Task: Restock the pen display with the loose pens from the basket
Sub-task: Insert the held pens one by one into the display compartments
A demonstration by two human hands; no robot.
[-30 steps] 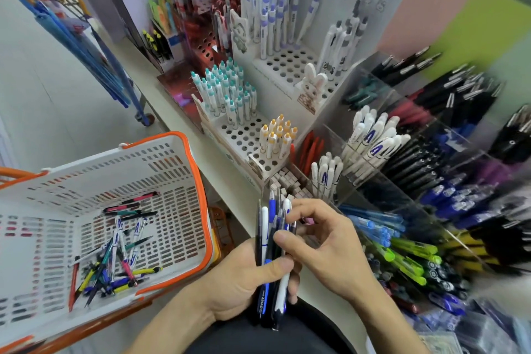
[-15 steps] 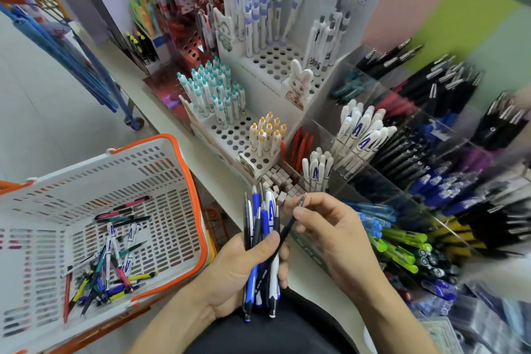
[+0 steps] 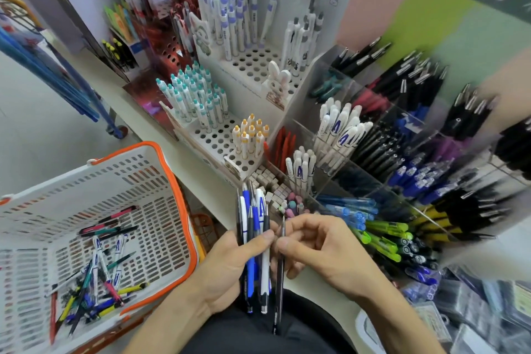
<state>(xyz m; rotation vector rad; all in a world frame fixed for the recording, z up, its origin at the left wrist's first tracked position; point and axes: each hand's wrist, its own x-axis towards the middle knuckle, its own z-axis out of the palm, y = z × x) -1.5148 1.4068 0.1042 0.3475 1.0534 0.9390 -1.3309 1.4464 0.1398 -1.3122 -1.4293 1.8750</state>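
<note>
Left hand grips a bundle of pens; right hand pinches one black pen. Right of both, the display blurs; the basket left holds loose pens.

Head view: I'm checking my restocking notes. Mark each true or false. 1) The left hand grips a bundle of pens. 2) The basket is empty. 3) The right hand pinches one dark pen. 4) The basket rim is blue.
1) True: the left hand grips the bundle of pens.
2) False: the basket holds loose pens.
3) True: the right hand pinches a dark pen.
4) False: it is orange.
</note>
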